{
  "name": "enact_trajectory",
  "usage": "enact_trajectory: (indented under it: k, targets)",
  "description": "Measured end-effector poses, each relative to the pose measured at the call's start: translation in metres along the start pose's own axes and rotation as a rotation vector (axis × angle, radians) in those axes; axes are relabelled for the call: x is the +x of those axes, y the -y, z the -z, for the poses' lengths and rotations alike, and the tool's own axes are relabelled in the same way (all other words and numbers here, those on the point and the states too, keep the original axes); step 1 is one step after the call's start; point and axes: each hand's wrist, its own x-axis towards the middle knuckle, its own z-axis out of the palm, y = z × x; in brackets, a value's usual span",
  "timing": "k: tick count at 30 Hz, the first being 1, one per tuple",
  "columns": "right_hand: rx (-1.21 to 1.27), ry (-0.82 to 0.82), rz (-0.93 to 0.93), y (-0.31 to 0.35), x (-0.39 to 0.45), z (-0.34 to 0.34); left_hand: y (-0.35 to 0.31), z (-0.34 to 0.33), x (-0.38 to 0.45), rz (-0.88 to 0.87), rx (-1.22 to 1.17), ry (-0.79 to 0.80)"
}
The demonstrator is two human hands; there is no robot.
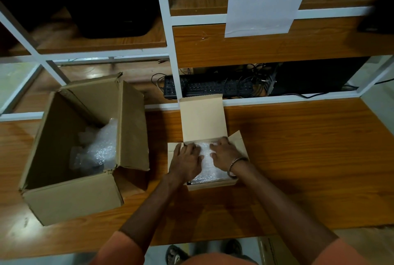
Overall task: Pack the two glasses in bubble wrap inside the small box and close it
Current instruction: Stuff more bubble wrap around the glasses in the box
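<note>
You are pressing both hands onto the bubble wrap [204, 166] that is filling the small box [213, 185] on the wooden table [298, 158]. Your left hand [185, 162] is lying flat, fingers together; your right hand [226, 153] is resting likewise, fingers slightly spread. The lid [202, 119] is standing upright. A large carton [70, 200] holding more wrap is sitting at left

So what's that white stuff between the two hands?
Bubble wrap, filling the small box. The left hand and right hand press on it, seen from the head camera.
</note>
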Motion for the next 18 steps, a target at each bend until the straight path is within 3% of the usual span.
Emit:
enact_trajectory:
  k: [4, 9, 18]
  targets:
    - [0.078, -0.134, 0.015, 0.006, -0.002, 0.002, 0.002, -0.007, -0.004, -0.011, -0.051, -0.013]
    - [0.238, 0.063, -0.026, 0.0, 0.002, 0.02, 0.006, -0.016, -0.007, -0.04, -0.033, -0.024]
    - [0.024, 0.226, 0.017, 0.014, 0.017, 0.033, 0.006, -0.007, -0.018, -0.093, 0.04, -0.067]
